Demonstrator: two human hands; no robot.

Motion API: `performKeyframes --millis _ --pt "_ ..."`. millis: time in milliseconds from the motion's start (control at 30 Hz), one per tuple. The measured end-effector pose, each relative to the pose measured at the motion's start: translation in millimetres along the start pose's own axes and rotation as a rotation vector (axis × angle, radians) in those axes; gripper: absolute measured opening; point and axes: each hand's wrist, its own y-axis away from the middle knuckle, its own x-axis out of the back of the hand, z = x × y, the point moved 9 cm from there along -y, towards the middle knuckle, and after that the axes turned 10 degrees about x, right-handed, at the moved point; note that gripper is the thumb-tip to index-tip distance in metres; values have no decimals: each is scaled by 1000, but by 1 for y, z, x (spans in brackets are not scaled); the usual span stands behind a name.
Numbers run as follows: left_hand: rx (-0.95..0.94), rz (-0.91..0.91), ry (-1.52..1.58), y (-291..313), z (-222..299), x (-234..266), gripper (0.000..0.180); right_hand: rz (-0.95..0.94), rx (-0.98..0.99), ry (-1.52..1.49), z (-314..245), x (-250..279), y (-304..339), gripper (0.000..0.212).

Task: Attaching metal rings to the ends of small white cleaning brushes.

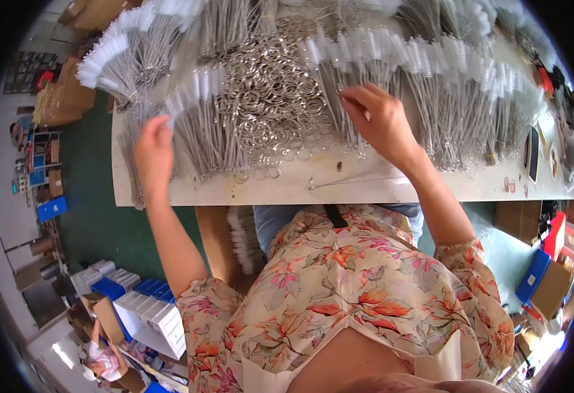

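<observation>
My left hand [154, 149] is over the left part of the table, its fingers bent together beside white-bristled tube brushes [198, 85]. Whatever those fingers may pinch is too blurred to make out. Above the thin wire stems of a brush bundle [346, 111], just right of a heap of metal split rings [270, 92], hovers my right hand [386, 123]. Its fingers are curled in, and their tips hide anything between them. Near the front edge lies a thin wire piece [346, 183] with a small ring at its left end.
More brush bundles [457, 98] cover the right side and the back of the white table [261, 191]. A dark flat object [532, 154] lies at the right. White and blue bins [149, 321] stand on the green floor, with another person [107, 360] beyond.
</observation>
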Motion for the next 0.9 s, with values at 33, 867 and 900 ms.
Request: performKeyframes --millis 33,867,900 --pt "-7 -2 9 3 1 -14 17 20 18 30 4 1 -10 10" --pt "4 -200 -218 10 4 -65 14 -58 -368 123 72 -6 -22 24" --pt "-9 -205 -212 11 6 -65 14 -47 -376 132 71 -1 -21 24"
